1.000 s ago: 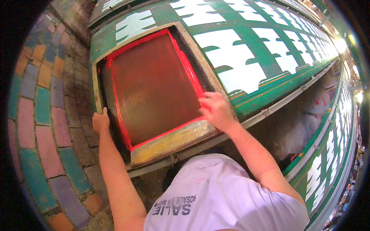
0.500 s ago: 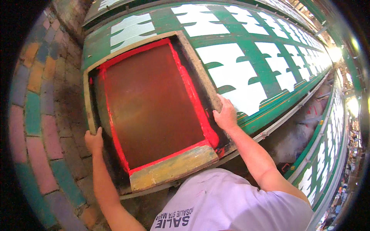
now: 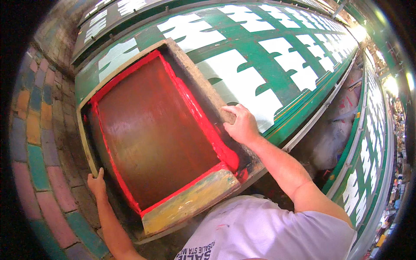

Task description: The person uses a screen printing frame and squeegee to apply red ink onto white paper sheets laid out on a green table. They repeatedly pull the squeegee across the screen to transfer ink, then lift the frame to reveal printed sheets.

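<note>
A wooden screen-printing frame (image 3: 203, 77) lies tilted over the near end of a long green table (image 3: 253, 52). Its brown mesh (image 3: 156, 138) is bordered by a thick red band, and a worn yellowish board (image 3: 186, 199) spans the near side. My left hand (image 3: 97, 184) grips the left rail, thumb on top. On the right rail, my right hand (image 3: 242, 125) is closed with thumb and fingers around the edge. White cut pieces with notched sides (image 3: 234, 78) lie in rows on the table beyond the frame. What lies beneath the frame is hidden.
Another green table (image 3: 359, 190) with white pieces runs along the right, past a cluttered gap (image 3: 333, 125). A further table (image 3: 104, 28) stands at the far left. The floor on the left is paved with coloured bricks (image 3: 41, 147). My shirt nearly touches the near board.
The view has turned, so the frame, the table and its white pieces appear farther left. Both hands keep hold of the frame's rails.
</note>
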`<state>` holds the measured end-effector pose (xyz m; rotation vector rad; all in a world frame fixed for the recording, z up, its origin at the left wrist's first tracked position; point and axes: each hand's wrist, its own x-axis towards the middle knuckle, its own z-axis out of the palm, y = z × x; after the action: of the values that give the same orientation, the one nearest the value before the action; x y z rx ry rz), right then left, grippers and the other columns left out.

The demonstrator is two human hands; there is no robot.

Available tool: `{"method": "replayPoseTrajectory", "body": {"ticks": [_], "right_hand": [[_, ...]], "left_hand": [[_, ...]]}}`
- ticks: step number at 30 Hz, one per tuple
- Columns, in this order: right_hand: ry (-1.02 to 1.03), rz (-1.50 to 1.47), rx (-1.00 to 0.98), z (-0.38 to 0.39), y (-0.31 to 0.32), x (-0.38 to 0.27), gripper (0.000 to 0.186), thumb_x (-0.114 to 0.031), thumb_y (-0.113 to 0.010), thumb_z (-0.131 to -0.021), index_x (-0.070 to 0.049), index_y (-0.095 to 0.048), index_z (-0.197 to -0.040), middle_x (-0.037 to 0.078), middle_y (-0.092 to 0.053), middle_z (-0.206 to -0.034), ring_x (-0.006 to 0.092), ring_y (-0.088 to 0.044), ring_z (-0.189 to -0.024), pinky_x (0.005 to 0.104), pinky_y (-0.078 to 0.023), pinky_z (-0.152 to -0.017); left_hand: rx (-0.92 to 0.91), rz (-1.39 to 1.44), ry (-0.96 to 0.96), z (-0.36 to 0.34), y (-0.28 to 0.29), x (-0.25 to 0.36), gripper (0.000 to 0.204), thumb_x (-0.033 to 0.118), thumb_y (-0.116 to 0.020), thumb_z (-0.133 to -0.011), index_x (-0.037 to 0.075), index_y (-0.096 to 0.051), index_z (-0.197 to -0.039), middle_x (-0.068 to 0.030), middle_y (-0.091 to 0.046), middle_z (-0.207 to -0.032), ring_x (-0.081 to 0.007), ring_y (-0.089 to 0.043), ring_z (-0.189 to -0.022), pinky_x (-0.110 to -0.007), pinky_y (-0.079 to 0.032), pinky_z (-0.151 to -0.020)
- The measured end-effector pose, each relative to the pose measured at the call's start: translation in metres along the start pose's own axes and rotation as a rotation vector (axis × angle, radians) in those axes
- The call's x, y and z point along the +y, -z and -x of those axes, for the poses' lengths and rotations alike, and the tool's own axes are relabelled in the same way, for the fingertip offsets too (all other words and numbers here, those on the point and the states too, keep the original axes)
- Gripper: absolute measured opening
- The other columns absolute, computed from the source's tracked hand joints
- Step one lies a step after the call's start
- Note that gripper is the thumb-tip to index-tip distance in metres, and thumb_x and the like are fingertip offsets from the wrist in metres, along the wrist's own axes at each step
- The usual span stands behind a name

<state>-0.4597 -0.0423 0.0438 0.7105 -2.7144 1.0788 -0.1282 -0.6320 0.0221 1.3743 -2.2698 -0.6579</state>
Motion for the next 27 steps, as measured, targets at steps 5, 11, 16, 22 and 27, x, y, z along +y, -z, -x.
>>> {"method": "replayPoseTrajectory", "body": {"ticks": [5, 11, 16, 22, 27], "right_hand": [[-0.052, -0.020, 0.057, -0.028, 0.033, 0.080, 0.047, -0.008, -0.083, -0.077, -0.011, -0.083, -0.124, 0.019, -0.076, -0.114, 0.0409, -0.074, -0.112, 0.0492, -0.061, -0.101], [-0.125, -0.038, 0.117, -0.052, 0.085, 0.210, 0.048, -0.005, -0.082, -0.076, -0.014, -0.084, -0.123, 0.017, -0.077, -0.118, 0.0396, -0.075, -0.114, 0.0469, -0.062, -0.102], [-0.222, -0.033, 0.079, -0.067, 0.134, 0.309, 0.054, 0.000, -0.082, -0.077, -0.008, -0.081, -0.131, 0.017, -0.077, -0.125, 0.0339, -0.076, -0.121, 0.0411, -0.061, -0.107], [-0.155, -0.113, 0.103, -0.084, 0.161, 0.385, 0.054, -0.003, -0.081, -0.079, -0.010, -0.080, -0.133, 0.017, -0.078, -0.127, 0.0378, -0.074, -0.122, 0.0442, -0.059, -0.110], [-0.157, -0.167, 0.082, -0.090, 0.173, 0.408, 0.057, 0.000, -0.081, -0.080, -0.006, -0.078, -0.136, 0.019, -0.077, -0.130, 0.0372, -0.073, -0.126, 0.0448, -0.058, -0.113]], "left_hand": [[0.035, -0.011, -0.030, 0.036, -0.047, 0.091, 0.048, 0.037, -0.095, -0.093, -0.002, -0.069, -0.102, -0.0106, -0.069, -0.090, -0.0260, -0.064, -0.081, -0.045, -0.053, -0.079], [0.093, -0.038, -0.084, 0.103, -0.134, 0.194, 0.051, 0.040, -0.097, -0.089, -0.003, -0.071, -0.098, -0.0162, -0.072, -0.091, -0.0329, -0.067, -0.082, -0.049, -0.054, -0.080], [0.057, -0.057, -0.030, 0.162, -0.200, 0.267, 0.054, 0.042, -0.095, -0.088, -0.004, -0.070, -0.096, -0.0179, -0.071, -0.090, -0.0344, -0.067, -0.082, -0.050, -0.055, -0.082], [0.111, -0.045, -0.060, 0.207, -0.242, 0.322, 0.056, 0.044, -0.097, -0.085, -0.005, -0.070, -0.093, -0.0187, -0.071, -0.090, -0.0330, -0.068, -0.084, -0.049, -0.055, -0.082], [0.109, -0.101, -0.021, 0.219, -0.253, 0.344, 0.059, 0.046, -0.097, -0.084, -0.006, -0.070, -0.093, -0.0235, -0.072, -0.095, -0.0393, -0.071, -0.090, -0.052, -0.056, -0.086]]}}
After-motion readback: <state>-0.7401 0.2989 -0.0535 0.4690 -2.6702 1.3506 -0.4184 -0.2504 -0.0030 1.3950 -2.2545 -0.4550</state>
